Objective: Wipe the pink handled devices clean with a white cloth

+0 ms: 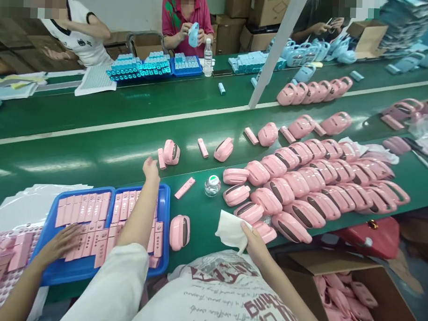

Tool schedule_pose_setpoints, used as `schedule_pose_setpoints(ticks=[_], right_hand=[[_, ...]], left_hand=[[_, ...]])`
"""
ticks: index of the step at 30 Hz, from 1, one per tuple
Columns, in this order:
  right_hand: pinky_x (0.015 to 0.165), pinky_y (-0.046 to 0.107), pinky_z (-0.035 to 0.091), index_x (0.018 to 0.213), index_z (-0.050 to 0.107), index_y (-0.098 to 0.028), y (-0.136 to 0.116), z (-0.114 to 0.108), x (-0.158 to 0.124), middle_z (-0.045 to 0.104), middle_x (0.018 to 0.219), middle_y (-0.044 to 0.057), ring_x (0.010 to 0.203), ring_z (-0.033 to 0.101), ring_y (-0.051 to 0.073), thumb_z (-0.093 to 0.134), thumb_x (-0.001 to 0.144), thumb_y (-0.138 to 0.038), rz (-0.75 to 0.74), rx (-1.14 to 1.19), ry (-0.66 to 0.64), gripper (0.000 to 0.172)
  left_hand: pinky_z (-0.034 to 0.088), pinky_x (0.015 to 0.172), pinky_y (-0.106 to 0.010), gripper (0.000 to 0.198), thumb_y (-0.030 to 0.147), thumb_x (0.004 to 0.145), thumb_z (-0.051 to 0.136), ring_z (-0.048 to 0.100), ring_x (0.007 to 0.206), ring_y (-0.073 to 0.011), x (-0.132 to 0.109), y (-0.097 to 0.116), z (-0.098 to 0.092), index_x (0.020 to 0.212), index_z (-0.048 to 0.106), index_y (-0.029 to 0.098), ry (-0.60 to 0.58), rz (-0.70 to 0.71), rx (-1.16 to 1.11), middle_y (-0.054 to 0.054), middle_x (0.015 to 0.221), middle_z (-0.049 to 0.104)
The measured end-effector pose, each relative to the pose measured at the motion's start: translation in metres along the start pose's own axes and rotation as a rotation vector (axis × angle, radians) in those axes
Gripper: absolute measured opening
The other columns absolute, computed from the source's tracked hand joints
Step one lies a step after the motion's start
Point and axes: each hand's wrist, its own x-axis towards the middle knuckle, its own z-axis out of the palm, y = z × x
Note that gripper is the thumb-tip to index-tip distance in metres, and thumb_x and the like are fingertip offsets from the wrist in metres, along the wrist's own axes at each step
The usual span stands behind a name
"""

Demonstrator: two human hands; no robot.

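Observation:
My left hand [151, 169] reaches over the blue tray [161, 266] to the green belt [95, 156]. It stops just short of a pink stick [161, 158] and a pink case [171, 152]; its fingers are hidden behind the back of the hand. My right hand [255, 244] pinches a white cloth [230, 230] beside the nearest pink cases [264, 230]. One pink case [179, 232] stands alone between the tray and the cloth. Another person's hand [60, 244] lies flat on the pink pieces [88, 221] in the tray.
Rows of pink cases [315, 182] crowd the bench at right. A small clear jar [212, 185] and a loose pink stick [185, 187] lie ahead. An open carton [378, 283] of pink cases stands at bottom right, a red bag [376, 236] behind it. People work across the belt.

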Motion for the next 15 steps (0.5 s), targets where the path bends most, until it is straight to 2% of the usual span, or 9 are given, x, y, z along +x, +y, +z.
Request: schedule_pose_setpoints(ticks=[3, 4, 5, 7, 8, 9, 10, 11, 15], right_hand=[[0.092, 0.045, 0.053, 0.087, 0.07, -0.017, -0.002, -0.002, -0.003, 0.076, 0.088, 0.01, 0.101, 0.068, 0.032, 0.077, 0.059, -0.061, 0.007, 0.072, -0.02, 0.052], [0.092, 0.045, 0.053, 0.085, 0.07, -0.018, -0.004, -0.001, -0.004, 0.077, 0.087, 0.009, 0.101, 0.069, 0.032, 0.078, 0.059, -0.059, 0.008, 0.099, -0.024, 0.049], [0.092, 0.045, 0.053, 0.084, 0.07, -0.018, -0.007, -0.001, -0.006, 0.077, 0.086, 0.009, 0.101, 0.069, 0.032, 0.079, 0.059, -0.057, 0.013, 0.128, -0.027, 0.047], [0.091, 0.045, 0.054, 0.084, 0.07, -0.018, -0.012, -0.002, -0.009, 0.077, 0.086, 0.008, 0.101, 0.069, 0.032, 0.081, 0.059, -0.053, 0.028, 0.186, -0.037, 0.044], [0.091, 0.045, 0.054, 0.085, 0.071, -0.018, -0.014, -0.003, -0.011, 0.077, 0.087, 0.008, 0.101, 0.069, 0.032, 0.081, 0.059, -0.051, 0.034, 0.21, -0.047, 0.044], [0.091, 0.045, 0.055, 0.087, 0.071, -0.018, -0.016, -0.006, -0.014, 0.077, 0.088, 0.008, 0.101, 0.069, 0.031, 0.081, 0.06, -0.049, 0.037, 0.226, -0.056, 0.042], [0.091, 0.045, 0.055, 0.088, 0.071, -0.019, -0.017, -0.009, -0.016, 0.077, 0.089, 0.007, 0.101, 0.069, 0.031, 0.081, 0.061, -0.047, 0.036, 0.236, -0.065, 0.041], [0.09, 0.045, 0.056, 0.09, 0.071, -0.02, -0.018, -0.013, -0.019, 0.077, 0.091, 0.007, 0.101, 0.069, 0.031, 0.081, 0.062, -0.045, 0.034, 0.241, -0.077, 0.039], [0.088, 0.046, 0.057, 0.09, 0.071, -0.021, -0.013, -0.035, -0.028, 0.077, 0.091, 0.007, 0.1, 0.07, 0.032, 0.081, 0.063, -0.036, 0.051, 0.259, -0.054, 0.032]], left_hand=[[0.048, 0.081, -0.033, 0.027, 0.03, 0.093, 0.041, 0.058, 0.102, -0.0194, -0.053, -0.008, 0.014, 0.115, 0.057, 0.025, 0.185, 0.174, 0.027, -0.007, 0.098, 0.063], [0.047, 0.084, -0.035, 0.026, 0.031, 0.092, 0.042, 0.057, 0.105, -0.0214, -0.077, -0.013, 0.024, 0.111, 0.058, 0.024, 0.182, 0.33, 0.109, -0.008, 0.1, 0.062], [0.046, 0.087, -0.037, 0.026, 0.033, 0.091, 0.042, 0.055, 0.107, -0.0229, -0.101, -0.018, 0.037, 0.109, 0.058, 0.023, 0.085, 0.46, 0.217, -0.009, 0.103, 0.061], [0.047, 0.088, -0.036, 0.016, 0.034, 0.081, 0.06, 0.059, 0.099, -0.0233, -0.147, -0.031, 0.069, 0.092, 0.064, 0.023, -0.111, 0.498, 0.29, -0.007, 0.096, 0.064], [0.049, 0.087, -0.035, 0.018, 0.031, 0.075, 0.067, 0.061, 0.098, -0.0243, -0.166, -0.038, 0.088, 0.091, 0.067, 0.023, -0.257, 0.499, 0.342, -0.007, 0.097, 0.065], [0.048, 0.092, -0.037, 0.028, 0.027, 0.075, 0.067, 0.059, 0.108, -0.0263, -0.18, -0.046, 0.106, 0.103, 0.065, 0.023, -0.5, 0.51, 0.505, -0.008, 0.111, 0.064], [0.047, 0.096, -0.039, 0.039, 0.023, 0.075, 0.065, 0.055, 0.117, -0.0292, -0.19, -0.053, 0.124, 0.114, 0.061, 0.023, -0.632, 0.514, 0.683, -0.01, 0.124, 0.059], [0.048, 0.094, -0.042, 0.047, 0.019, 0.076, 0.063, 0.053, 0.121, -0.0326, -0.194, -0.059, 0.141, 0.123, 0.056, 0.02, -0.671, 0.49, 0.86, -0.013, 0.132, 0.053], [0.051, 0.083, -0.044, 0.041, 0.008, 0.088, 0.04, 0.06, 0.111, -0.0348, -0.179, -0.075, 0.182, 0.127, 0.05, 0.014, -0.574, 0.405, 1.256, -0.021, 0.129, 0.05]])
